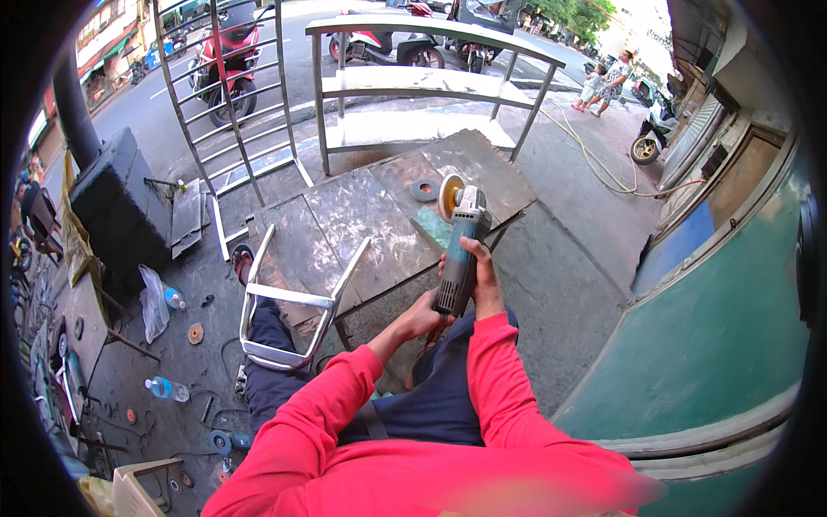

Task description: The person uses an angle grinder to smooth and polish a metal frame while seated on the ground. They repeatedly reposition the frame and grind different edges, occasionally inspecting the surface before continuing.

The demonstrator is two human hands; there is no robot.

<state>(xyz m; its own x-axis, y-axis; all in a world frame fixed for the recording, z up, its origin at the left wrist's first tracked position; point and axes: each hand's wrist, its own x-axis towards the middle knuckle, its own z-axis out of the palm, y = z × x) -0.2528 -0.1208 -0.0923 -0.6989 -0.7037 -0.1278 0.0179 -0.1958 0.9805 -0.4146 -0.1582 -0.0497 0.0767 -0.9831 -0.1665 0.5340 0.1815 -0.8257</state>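
Note:
An angle grinder (457,258) with a dark and teal body is held upright over the worktable, its pale round disc (450,196) at the far end. My right hand (484,269) is wrapped round the grinder's body. Lower down, my left hand (419,315) grips its rear end; some of those fingers are hidden under the tool. A bare silvery metal frame (289,299) with bent legs leans on the table's near left edge, over my left leg. On the worktable (362,220) lie a dark grinding disc (424,190) and a pale greenish flat piece (431,227).
Beyond the table stand a metal shelf rack (431,82) and a barred metal grille (233,103). A black box (121,198) is at left. Bottles (166,389), discs (195,333) and cords litter the left floor. A green panel (689,327) borders the right; a hose (594,155) crosses the pavement.

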